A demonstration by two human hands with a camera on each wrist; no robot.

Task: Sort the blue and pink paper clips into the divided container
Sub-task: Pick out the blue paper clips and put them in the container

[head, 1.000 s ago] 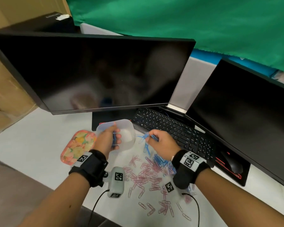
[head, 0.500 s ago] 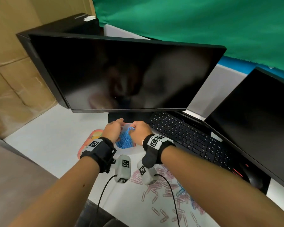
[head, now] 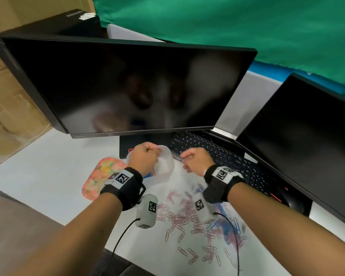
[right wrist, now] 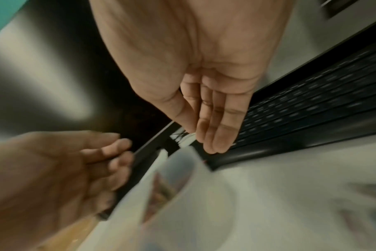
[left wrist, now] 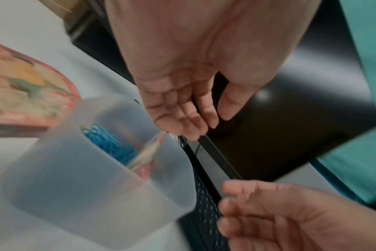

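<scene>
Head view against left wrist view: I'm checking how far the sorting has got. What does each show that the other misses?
Only the head view shows the unsorted pink paper clips and blue paper clips lying on the table near the person's wrists.

Only the left wrist view looks inside the divided container: blue clips lie in one compartment beside the divider; the other compartment is blurred.

Both show the left hand, the right hand, neither gripping clips, the container, the patterned lid and the keyboard.
</scene>
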